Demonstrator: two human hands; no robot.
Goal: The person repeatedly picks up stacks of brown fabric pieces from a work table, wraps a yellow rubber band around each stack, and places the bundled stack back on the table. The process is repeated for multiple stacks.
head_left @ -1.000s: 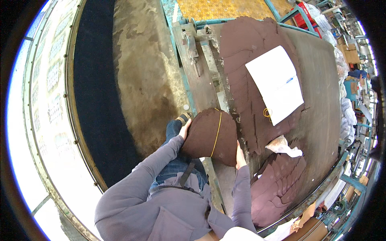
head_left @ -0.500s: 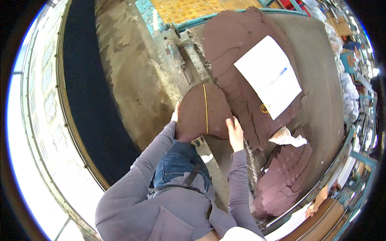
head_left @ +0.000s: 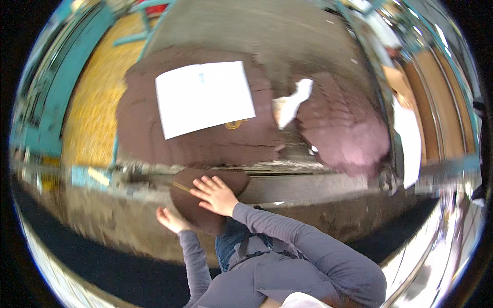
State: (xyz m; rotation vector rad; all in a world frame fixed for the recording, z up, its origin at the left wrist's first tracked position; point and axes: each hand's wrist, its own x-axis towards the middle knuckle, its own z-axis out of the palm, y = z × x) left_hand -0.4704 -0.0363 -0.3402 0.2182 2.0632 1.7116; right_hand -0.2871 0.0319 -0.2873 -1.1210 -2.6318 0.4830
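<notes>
A dark brown, rounded fabric piece (head_left: 205, 205) with a thin yellow stripe lies at the near edge of the work table (head_left: 318, 185), partly over my lap. My right hand (head_left: 215, 195) rests flat on top of it with the fingers spread. My left hand (head_left: 171, 219) grips its lower left edge, with the fingers curled against the cloth. Both of my sleeves are grey.
On the table beyond lie a wide stack of brown fabric (head_left: 205, 143) with a white paper sheet (head_left: 203, 97) on it, a small yellow loop (head_left: 234, 124), a crumpled white scrap (head_left: 292, 105) and a second purplish-brown pile (head_left: 344, 128). A yellow mesh surface (head_left: 92, 108) and teal frame (head_left: 61, 87) are at left.
The view has swung round sharply. The brown piece now lies against the table edge, and my right hand has shifted from its side onto its top.
</notes>
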